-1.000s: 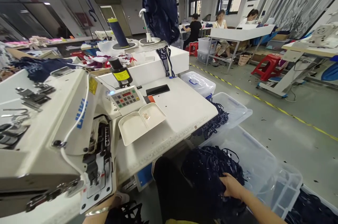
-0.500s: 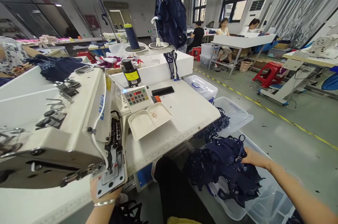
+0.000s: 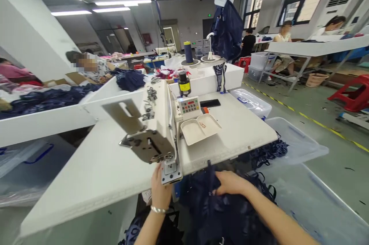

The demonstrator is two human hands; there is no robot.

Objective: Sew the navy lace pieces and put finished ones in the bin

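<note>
My right hand (image 3: 232, 183) pinches a dark navy strappy garment (image 3: 198, 189), held over my lap just off the table's front edge. It looks like lace underwear, though motion blurs its exact kind. My left hand (image 3: 161, 189), with a silver bangle at the wrist, is by the metal plate at the front of the sewing machine (image 3: 158, 133). Its fingers are mostly hidden behind that plate. More navy garments (image 3: 137, 227) hang in a dark heap below my left forearm.
On the white table (image 3: 239, 129) sit a two-part cream tray (image 3: 191, 131) with small pieces, a control panel (image 3: 188, 107) and a black phone (image 3: 210, 103). Clear plastic bins (image 3: 317, 195) stand on the floor at right. Co-workers sit left and at the back.
My right hand has moved left from the bin to the table's front edge, bringing navy garments along. The view has turned left. My left hand stays by the machine's plate.
</note>
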